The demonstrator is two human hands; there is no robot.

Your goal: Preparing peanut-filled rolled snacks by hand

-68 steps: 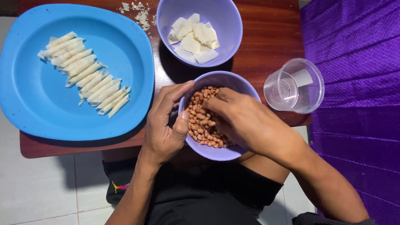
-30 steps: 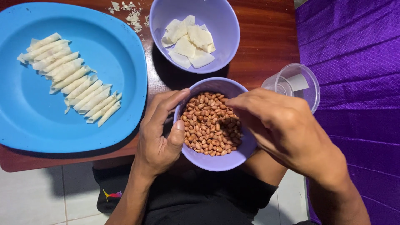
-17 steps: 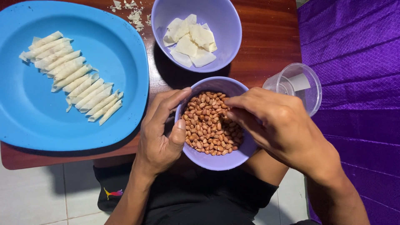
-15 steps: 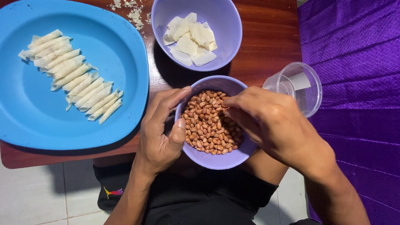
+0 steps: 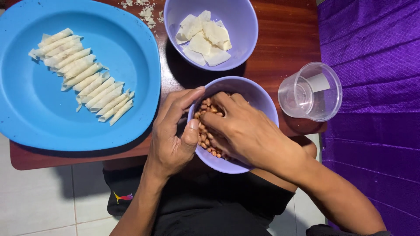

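Peanuts [image 5: 205, 126] fill the near purple bowl [image 5: 262, 98] at the table's [image 5: 284, 39] near edge, directly under my right hand [image 5: 245, 131]. That hand is down among them, fingers curled; whether it has closed on any I cannot tell. My left hand [image 5: 175, 135] cups the bowl's left rim, thumb on the edge, gripping it. The right is the nearer to the nuts; the left only touches the wall. Farther off sit a second bowl of white pieces [image 5: 203, 37], a blue plate [image 5: 131, 126] of rolls [image 5: 83, 74] left, a clear cup [image 5: 310, 91] right.
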